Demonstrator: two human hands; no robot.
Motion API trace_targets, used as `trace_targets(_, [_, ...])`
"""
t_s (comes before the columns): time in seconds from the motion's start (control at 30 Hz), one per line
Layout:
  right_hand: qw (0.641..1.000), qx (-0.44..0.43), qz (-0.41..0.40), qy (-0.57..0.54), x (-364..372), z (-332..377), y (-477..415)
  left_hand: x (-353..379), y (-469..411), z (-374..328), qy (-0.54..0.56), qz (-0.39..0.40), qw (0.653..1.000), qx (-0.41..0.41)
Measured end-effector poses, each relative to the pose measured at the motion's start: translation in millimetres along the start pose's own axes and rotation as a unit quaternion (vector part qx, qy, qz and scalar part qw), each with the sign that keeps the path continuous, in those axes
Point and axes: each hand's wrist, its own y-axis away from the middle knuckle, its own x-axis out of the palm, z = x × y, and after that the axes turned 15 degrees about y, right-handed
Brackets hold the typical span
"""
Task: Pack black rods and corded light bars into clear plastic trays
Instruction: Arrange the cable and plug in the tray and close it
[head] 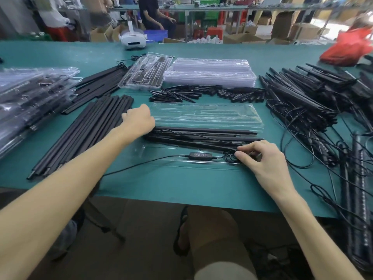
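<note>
Worktop (181, 184): green and crowded; anything trailing toward the near edge could be snagged by an arm.
Light-bar heap (302, 102): piled at the right with wires tangled; neighbours could be pulled along when one is lifted.
Rod pile (84, 136): at the left; the left hand (139, 120) is curled over its far ends, the grip is hidden, and what it holds cannot be told; several rods could be dragged together.
Tray (201, 118): near centre, clear and glossy, opened flat, with black bars (201, 131) laid inside.
Cord (233, 157): thin, black and coiled, pinched in the right hand (264, 160) grip at the tray's right end; the coil could spring out, and its tail is left trailing leftward.
Controller (198, 155): small and black, seated in the near channel.
</note>
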Motion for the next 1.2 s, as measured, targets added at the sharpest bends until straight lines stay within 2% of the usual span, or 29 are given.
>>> trace_targets(0.1, [1.0, 0.004, 0.001, -0.003, 0.2, 0.1, -0.2, 4.8, -8.2, -0.7, 0.11, -0.015, 0.994, -0.024])
trace_targets(0.17, [1.0, 0.005, 0.002, -0.005, 0.4, -0.1, -0.3, 5.3, -12.4, 2.6, 0.219, -0.019, 0.974, -0.048])
trace_targets(0.33, [1.0, 0.005, 0.001, -0.004, 0.2, -0.7, 0.0, 1.4, -15.4, 8.7, 0.475, -0.079, 0.869, -0.116])
trace_targets(0.5, [1.0, 0.002, 0.0, -0.001, 0.7, 0.2, 0.4, -3.0, -9.9, 10.6, 0.597, -0.133, 0.775, -0.157])
trace_targets(0.57, [1.0, 0.002, -0.001, -0.003, 1.2, 0.2, 0.3, -6.8, -9.3, 9.7, 0.626, -0.143, 0.749, -0.165])
trace_targets(0.63, [1.0, 0.002, -0.003, -0.005, 1.4, 0.1, 0.1, -9.6, -8.1, 8.7, 0.633, -0.139, 0.747, -0.149])
trace_targets(0.77, [1.0, 0.0, -0.005, -0.001, 2.1, 0.3, -0.5, -9.3, -4.5, 8.1, 0.614, -0.117, 0.776, -0.079])
trace_targets(0.97, [1.0, 0.004, -0.004, -0.001, 2.5, 0.1, -0.9, -17.2, 3.3, 6.4, 0.646, -0.102, 0.754, -0.068])
trace_targets(1.1, [1.0, 0.004, -0.003, 0.001, 2.3, 0.5, -0.9, -26.5, 6.3, 9.1, 0.61, -0.061, 0.789, -0.035])
trace_targets(1.2, [1.0, 0.006, -0.004, 0.002, 2.2, 0.4, -0.7, -36.8, 7.3, 12.8, 0.567, 0.02, 0.824, -0.004])
